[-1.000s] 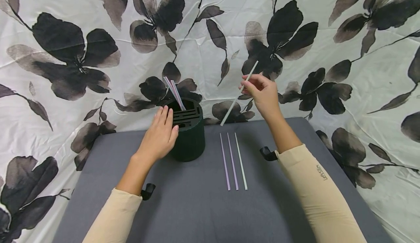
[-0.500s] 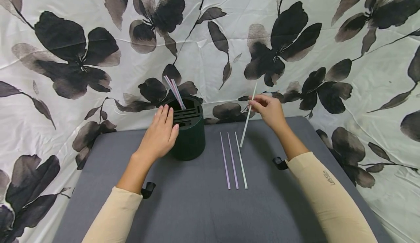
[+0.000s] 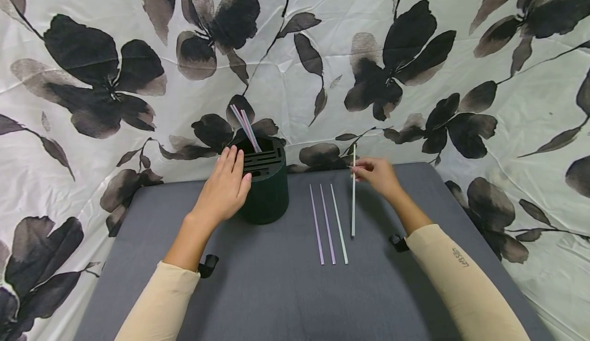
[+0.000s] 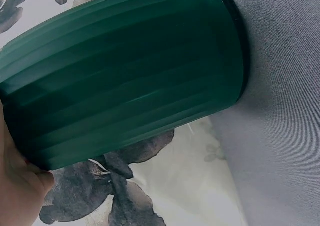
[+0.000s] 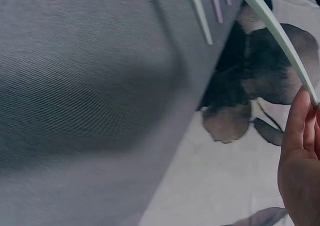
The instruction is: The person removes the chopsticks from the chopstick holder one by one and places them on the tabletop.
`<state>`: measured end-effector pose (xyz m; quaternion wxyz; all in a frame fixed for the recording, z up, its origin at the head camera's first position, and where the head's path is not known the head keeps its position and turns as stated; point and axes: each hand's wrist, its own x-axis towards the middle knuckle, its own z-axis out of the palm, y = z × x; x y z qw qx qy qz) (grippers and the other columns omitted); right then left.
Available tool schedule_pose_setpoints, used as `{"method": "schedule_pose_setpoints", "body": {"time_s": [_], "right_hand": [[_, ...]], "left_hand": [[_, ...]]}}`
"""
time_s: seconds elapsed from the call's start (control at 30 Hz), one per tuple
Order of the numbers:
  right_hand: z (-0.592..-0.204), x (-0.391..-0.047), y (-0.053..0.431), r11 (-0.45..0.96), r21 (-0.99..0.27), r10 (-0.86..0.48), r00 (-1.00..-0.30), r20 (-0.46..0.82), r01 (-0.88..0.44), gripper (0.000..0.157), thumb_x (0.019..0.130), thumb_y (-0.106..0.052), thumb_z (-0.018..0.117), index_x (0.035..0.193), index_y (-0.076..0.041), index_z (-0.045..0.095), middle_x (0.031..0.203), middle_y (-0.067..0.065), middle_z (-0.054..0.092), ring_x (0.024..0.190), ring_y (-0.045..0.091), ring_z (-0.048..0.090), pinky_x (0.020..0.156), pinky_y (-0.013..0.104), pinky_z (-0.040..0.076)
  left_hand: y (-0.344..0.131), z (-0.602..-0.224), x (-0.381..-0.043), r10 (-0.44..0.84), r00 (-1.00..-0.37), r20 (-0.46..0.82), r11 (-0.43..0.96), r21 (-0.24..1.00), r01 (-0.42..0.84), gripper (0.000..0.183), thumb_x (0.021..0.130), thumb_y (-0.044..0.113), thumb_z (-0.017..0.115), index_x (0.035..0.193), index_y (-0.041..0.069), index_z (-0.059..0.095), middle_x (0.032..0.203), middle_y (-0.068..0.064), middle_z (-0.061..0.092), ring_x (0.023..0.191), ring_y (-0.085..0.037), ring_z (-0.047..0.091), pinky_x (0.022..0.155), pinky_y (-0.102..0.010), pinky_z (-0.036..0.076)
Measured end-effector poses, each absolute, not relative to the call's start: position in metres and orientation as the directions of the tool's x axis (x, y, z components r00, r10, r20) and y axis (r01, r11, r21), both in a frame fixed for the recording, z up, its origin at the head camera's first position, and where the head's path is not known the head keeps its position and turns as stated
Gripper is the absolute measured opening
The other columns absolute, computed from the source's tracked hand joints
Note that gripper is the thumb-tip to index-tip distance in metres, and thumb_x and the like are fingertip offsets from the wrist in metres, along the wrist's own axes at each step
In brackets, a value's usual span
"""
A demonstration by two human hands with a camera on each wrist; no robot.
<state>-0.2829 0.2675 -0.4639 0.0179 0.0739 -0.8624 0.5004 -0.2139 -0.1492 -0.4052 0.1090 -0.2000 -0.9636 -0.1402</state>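
My left hand (image 3: 220, 187) lies with straight fingers on the top rim of a dark green cylindrical holder (image 3: 266, 200) with slots in its top. In the left wrist view the holder's ribbed side (image 4: 130, 76) fills much of the picture, with part of the hand (image 4: 22, 186) at its upper end. Pink and pale straws (image 3: 247, 128) lean in its rear opening. My right hand (image 3: 378, 176) pinches a pale green straw (image 3: 353, 208) near its far end, right of three straws on the table: two purple (image 3: 316, 226) and one pale green (image 3: 339, 226).
A grey cloth-covered table (image 3: 276, 300) carries the holder and the row of straws. Behind it hangs a white floral curtain (image 3: 295, 90), close to the table's back edge. Both forearms wear beige sleeves (image 3: 461, 279), with a black wrist mount (image 3: 398, 242) at each wrist.
My right hand has come down and slightly to the right with the pale green straw, which has turned from slanted to nearly parallel with the row. The left hand stays on the holder.
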Motion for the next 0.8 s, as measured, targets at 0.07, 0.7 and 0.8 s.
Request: {"method": "schedule_pose_setpoints", "body": {"time_s": [0.07,0.7,0.8], "right_hand": [[-0.472,-0.283,0.269,0.48,-0.868,-0.122,-0.99,0.078,-0.127,0.026,0.098,-0.007,0.069,0.115,0.013,0.07,0.1,0.028,0.075,0.072,0.004,0.072,0.071,0.028,0.064],[-0.531,-0.266,0.272,0.288,-0.953,-0.168,-0.975,-0.145,0.092,0.034,0.099,0.002,0.064,0.123,0.025,0.058,0.093,0.018,0.078,0.068,0.002,0.069,0.067,0.02,0.061],[-0.535,-0.263,0.272,0.262,-0.956,-0.155,-0.973,-0.174,0.129,0.035,0.099,0.002,0.064,0.125,0.025,0.057,0.093,0.014,0.078,0.069,0.002,0.068,0.066,0.018,0.06]], "left_hand": [[-0.149,-0.405,-0.214,0.356,-0.894,0.271,0.88,0.224,0.418,0.067,0.11,0.035,0.033,0.161,-0.007,0.023,0.17,-0.027,0.018,0.16,-0.042,0.012,0.129,-0.057,0.016],[-0.146,-0.407,-0.2,0.349,-0.891,0.29,0.885,0.209,0.415,0.066,0.11,0.034,0.033,0.16,-0.008,0.025,0.169,-0.027,0.018,0.159,-0.043,0.014,0.128,-0.057,0.017],[-0.146,-0.407,-0.198,0.349,-0.889,0.298,0.887,0.201,0.416,0.066,0.11,0.033,0.033,0.16,-0.008,0.025,0.169,-0.028,0.02,0.158,-0.043,0.015,0.128,-0.057,0.017]]}}
